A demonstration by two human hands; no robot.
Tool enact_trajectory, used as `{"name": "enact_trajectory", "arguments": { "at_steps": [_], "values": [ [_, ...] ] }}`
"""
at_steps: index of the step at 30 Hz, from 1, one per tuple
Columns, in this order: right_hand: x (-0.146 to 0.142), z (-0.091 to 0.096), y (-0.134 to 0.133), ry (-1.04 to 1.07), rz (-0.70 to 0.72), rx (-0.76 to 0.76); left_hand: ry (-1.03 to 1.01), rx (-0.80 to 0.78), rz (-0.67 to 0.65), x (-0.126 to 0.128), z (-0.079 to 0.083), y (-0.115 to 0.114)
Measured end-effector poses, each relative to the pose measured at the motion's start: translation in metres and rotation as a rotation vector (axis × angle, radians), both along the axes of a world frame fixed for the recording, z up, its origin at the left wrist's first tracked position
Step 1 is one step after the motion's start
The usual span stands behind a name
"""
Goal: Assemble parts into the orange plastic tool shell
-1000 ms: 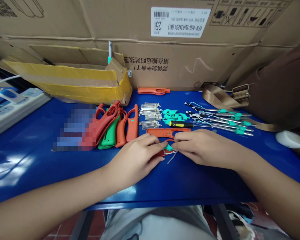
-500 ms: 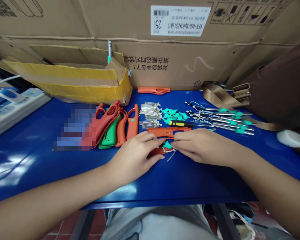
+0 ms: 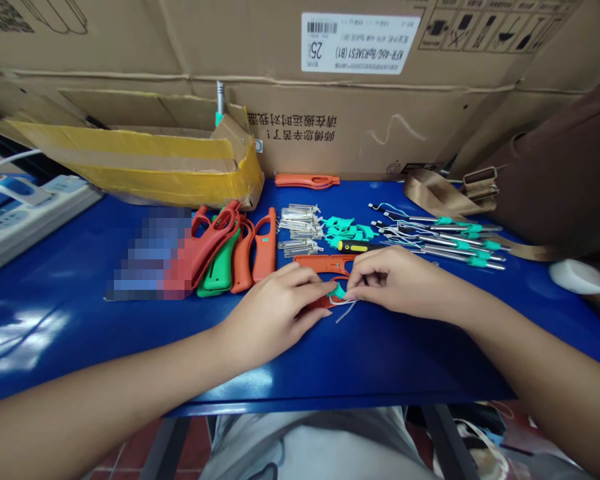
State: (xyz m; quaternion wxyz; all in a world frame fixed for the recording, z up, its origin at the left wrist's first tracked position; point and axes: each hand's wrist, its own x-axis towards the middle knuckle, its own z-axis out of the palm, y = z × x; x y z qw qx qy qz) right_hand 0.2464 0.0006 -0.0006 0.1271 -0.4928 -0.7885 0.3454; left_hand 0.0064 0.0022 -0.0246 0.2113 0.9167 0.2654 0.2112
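My left hand (image 3: 275, 303) is closed around an orange-red lighter handle shell (image 3: 325, 301) lying low over the table, its fingers covering much of it. A teal trigger piece (image 3: 339, 291) sits in the shell, near my left fingertips. From beside it a thin white wire (image 3: 347, 312) loops out toward me. My right hand (image 3: 400, 283) pinches at the wire, thumb against curled fingers, at the shell's right end; the exact grip is partly hidden. Just behind both hands lies a matching orange shell half (image 3: 317, 264), open side up.
Beyond are clear fuel tanks (image 3: 300, 230), teal triggers (image 3: 350, 231), a black-yellow screwdriver (image 3: 355, 247) and metal lighter tubes (image 3: 460, 243) with wires. Red, green and orange handles (image 3: 265, 250) lie left, near a yellow-taped box (image 3: 170, 167). A power strip (image 3: 40, 213) stands far left.
My right hand has shifted slightly, its fingers curling up into a tighter pinch with a gap showing behind the thumb. The wire's loose end has moved a little. My left hand stays put.
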Motion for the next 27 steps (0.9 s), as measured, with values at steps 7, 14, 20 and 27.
{"name": "enact_trajectory", "arguments": {
  "at_steps": [7,14,20,27],
  "values": [
    [0.001,0.006,-0.003,-0.027,0.056,0.06,0.237,0.225,-0.031,0.001,0.005,-0.003],
    [0.005,0.02,-0.01,-0.16,0.227,0.147,0.363,0.37,-0.063,0.001,0.007,-0.004],
    [0.008,0.028,-0.014,-0.259,0.32,0.108,0.331,0.375,-0.08,-0.002,0.004,0.001],
    [0.011,0.023,-0.013,-0.218,0.288,0.115,0.289,0.344,-0.118,-0.003,0.005,0.007]
  ]
}}
